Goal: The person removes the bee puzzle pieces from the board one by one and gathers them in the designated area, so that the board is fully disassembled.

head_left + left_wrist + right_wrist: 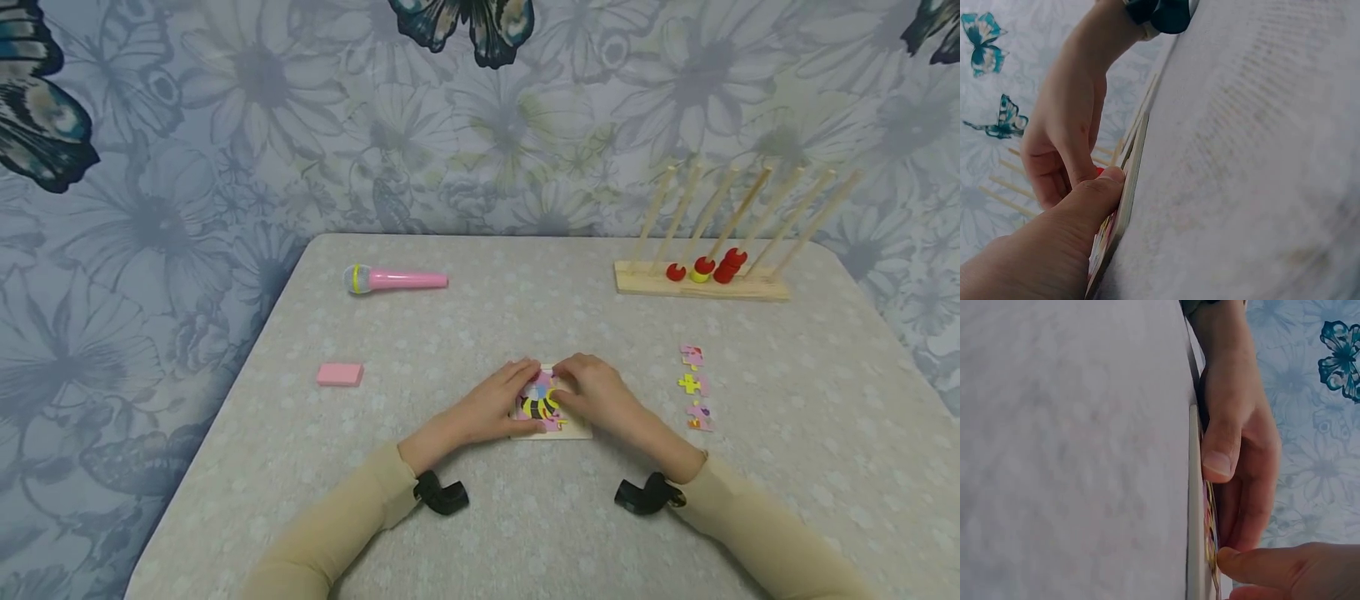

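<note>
A small wooden puzzle board (pixel 579 432) lies on the table with a yellow-and-black striped picture on pink pieces. My left hand (pixel 497 402) holds the board from its left side, thumb by the near edge and fingers by the far edge. Over the right part of the board, my right hand (pixel 602 396) has its fingers bent and its thumb on a puzzle piece (pixel 553 395), which the hand partly hides. In the right wrist view the left hand (pixel 1241 431) has its thumb over the board (pixel 1195 506). The left wrist view shows the right hand (pixel 1063 137) reaching down.
Loose puzzle pieces (pixel 690 384) form a column to the right. A pink block (pixel 341 375) and a pink toy microphone (pixel 405 281) lie on the left. At the back right stands a wooden peg rack (pixel 637 280) with red and yellow beads.
</note>
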Demonstrator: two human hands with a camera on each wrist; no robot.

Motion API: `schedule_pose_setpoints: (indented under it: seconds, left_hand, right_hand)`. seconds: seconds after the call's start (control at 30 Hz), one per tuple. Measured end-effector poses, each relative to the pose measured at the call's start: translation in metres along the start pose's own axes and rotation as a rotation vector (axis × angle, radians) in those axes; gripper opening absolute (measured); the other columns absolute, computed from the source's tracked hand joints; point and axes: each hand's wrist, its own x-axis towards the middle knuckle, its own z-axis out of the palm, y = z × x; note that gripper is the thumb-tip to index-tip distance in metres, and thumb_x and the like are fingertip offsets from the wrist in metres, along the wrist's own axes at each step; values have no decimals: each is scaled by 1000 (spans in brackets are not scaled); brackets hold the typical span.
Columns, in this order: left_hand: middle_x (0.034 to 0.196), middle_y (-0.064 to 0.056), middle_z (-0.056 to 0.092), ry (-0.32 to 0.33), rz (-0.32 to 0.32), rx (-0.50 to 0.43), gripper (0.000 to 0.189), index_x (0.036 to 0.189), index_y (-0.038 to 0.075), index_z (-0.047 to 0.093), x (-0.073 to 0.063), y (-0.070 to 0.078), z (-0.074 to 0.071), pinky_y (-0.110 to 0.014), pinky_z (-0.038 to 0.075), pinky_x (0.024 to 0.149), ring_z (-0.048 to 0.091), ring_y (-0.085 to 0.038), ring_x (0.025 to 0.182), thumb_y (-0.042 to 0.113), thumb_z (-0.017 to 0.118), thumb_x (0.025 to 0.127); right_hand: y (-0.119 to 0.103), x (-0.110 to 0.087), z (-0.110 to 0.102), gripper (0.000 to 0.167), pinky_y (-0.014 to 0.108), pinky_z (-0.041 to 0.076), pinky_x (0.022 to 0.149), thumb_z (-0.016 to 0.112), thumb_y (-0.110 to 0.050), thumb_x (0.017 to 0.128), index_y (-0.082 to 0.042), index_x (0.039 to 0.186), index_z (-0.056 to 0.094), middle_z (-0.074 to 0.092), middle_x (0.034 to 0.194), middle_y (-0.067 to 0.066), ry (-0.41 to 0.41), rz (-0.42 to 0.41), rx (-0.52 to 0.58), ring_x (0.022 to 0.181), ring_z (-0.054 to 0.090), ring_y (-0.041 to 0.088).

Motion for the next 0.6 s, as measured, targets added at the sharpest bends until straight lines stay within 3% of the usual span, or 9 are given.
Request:
schedule_pose_setpoints:
  seconds: [0.33, 0.6]
  left_hand:
    - [150, -16, 28, -5, 3, 5, 87, 146, -2, 27, 0, -1, 0, -31, 11, 114, 21, -22, 139, 47, 65, 86]
    - [150, -17, 28, -1, -2, 3, 86, 146, -3, 28, -1, 0, 1, -32, 12, 114, 22, -24, 139, 46, 66, 86]
  right_hand:
    - [1, 2, 7, 33, 40, 49, 73, 76, -16, 80, 3, 105, 66, 62, 92, 8, 48, 32, 57, 85, 56, 22]
    - [3, 5, 5, 32, 32, 41, 62, 76, -15, 80, 1, 104, 64, 55, 86, 5, 41, 44, 118, 74, 47, 18]
